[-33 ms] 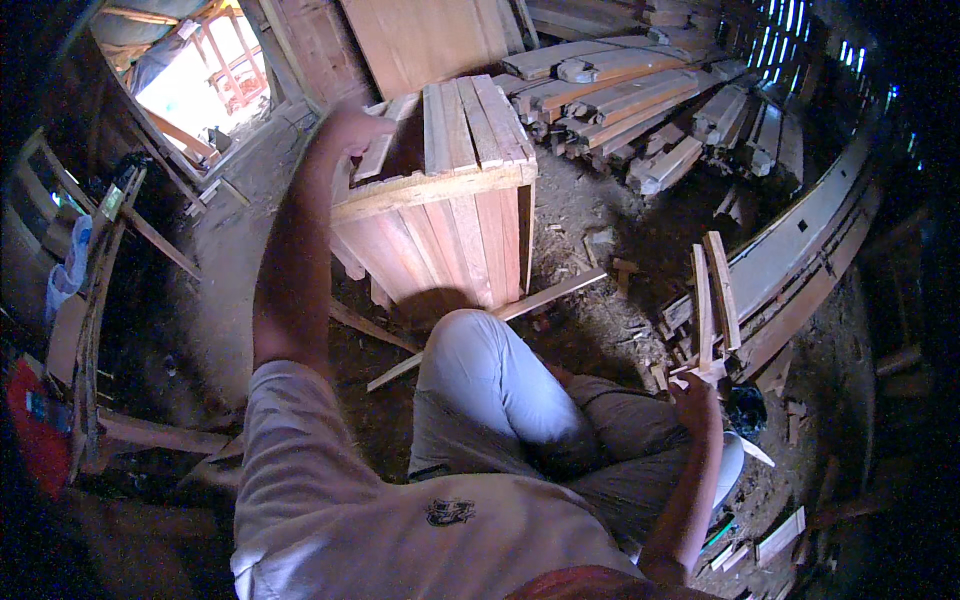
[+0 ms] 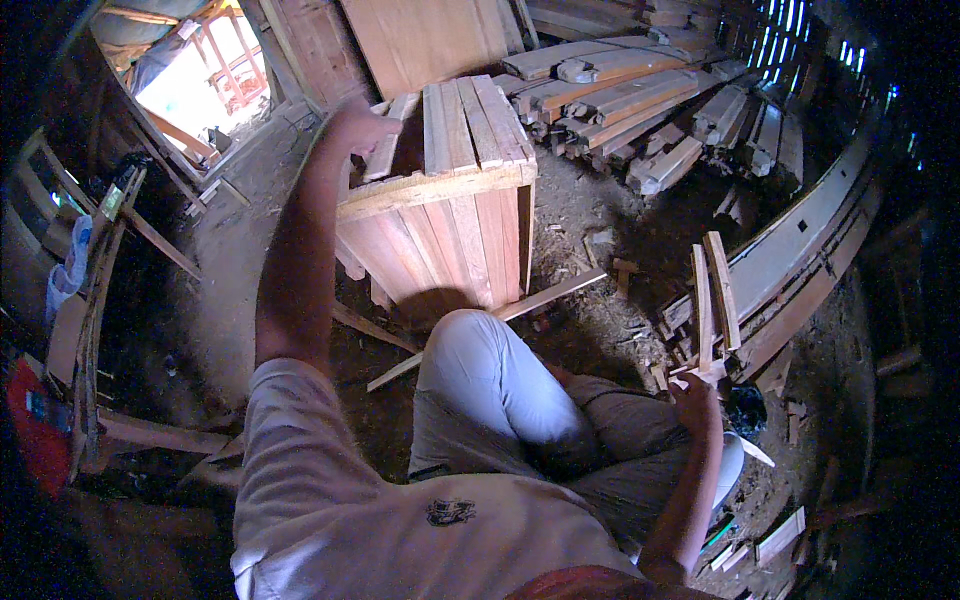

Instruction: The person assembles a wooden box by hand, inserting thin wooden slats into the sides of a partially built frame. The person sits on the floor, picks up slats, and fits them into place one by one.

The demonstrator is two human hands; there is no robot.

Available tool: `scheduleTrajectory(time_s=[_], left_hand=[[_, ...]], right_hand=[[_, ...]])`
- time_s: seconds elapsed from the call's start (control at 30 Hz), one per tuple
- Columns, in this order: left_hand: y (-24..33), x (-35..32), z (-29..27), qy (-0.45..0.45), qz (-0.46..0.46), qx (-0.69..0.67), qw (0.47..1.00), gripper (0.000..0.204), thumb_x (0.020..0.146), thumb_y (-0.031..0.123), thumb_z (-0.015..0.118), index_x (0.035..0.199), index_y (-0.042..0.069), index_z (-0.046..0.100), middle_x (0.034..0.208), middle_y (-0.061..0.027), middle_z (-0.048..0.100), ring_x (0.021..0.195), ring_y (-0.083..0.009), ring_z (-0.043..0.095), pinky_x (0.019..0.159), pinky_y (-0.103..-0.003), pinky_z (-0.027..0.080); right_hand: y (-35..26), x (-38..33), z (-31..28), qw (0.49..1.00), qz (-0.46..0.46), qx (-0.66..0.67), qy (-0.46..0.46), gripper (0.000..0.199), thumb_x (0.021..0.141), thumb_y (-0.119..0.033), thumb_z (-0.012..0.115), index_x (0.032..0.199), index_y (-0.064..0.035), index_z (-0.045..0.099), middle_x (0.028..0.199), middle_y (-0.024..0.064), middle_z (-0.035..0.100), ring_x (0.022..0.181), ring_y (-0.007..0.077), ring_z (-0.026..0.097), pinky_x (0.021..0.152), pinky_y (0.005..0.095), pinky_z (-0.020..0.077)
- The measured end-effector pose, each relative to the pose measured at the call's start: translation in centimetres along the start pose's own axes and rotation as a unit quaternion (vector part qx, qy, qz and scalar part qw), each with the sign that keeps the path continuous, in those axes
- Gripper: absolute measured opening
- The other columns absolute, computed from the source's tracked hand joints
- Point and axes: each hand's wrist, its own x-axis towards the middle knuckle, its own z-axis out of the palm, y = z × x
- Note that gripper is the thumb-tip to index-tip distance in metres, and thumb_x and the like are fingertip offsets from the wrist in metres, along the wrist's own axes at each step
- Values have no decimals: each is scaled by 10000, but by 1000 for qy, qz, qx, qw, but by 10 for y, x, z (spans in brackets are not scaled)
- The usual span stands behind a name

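Note:
A box of pale wooden slats (image 2: 430, 245) stands in front of my raised knee, with a dark gap in its slatted top. My left hand (image 2: 358, 128) reaches to the top's left side, fingers and thumb about a narrow wooden slat (image 2: 393, 138) beside the gap. Low on the right, my right hand (image 2: 695, 398) is closed among small wood pieces, at the foot of two upright-looking sticks (image 2: 703, 310). A small pale piece shows at its fingertips, too unclear to name.
Stacked boards (image 2: 620, 85) lie behind the box to the right. A long strip (image 2: 550, 295) crosses the ground by my knee. Long planks (image 2: 790, 260) line the right side, and a wooden frame (image 2: 100, 300) stands left. A bright doorway (image 2: 200, 80) opens at far left.
My left hand and forearm have shifted very slightly to the right. The right hand and the box look unmoved.

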Motion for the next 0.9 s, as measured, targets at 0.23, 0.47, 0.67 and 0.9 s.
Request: scheduleTrajectory(time_s=[0.23,0.47,0.67,0.9], left_hand=[[16,5,25,-26,-11,18,999,445,702,324,799,807,-88,670,702,-169,680,578,-224,674,540,-357,566],[19,3,28,-29,-24,-61,997,492,763,271,807,933,-161,648,809,-201,703,645,-240,703,576,-351,584],[12,10,36,-14,-14,-144,989,392,826,191,757,918,-169,629,807,-207,686,623,-224,686,544,-339,581],[15,12,32,-59,-47,-105,992,357,854,185,739,885,-152,624,748,-183,669,612,-216,678,529,-321,578]], right_hand=[[-22,-9,-12,1000,14,-5,-9,377,853,-263,718,1146,-29,674,876,221,697,818,343,684,767,425,529],[-19,-10,-11,1000,11,18,-1,368,853,-252,717,1148,-35,676,886,225,699,823,351,688,762,434,530],[4,-3,0,999,-25,-9,22,357,855,-223,720,1159,-41,674,836,211,691,767,331,676,720,431,521],[-18,-9,-10,1000,20,10,-7,364,856,-227,723,1162,-38,671,826,202,694,762,329,676,722,429,520]])
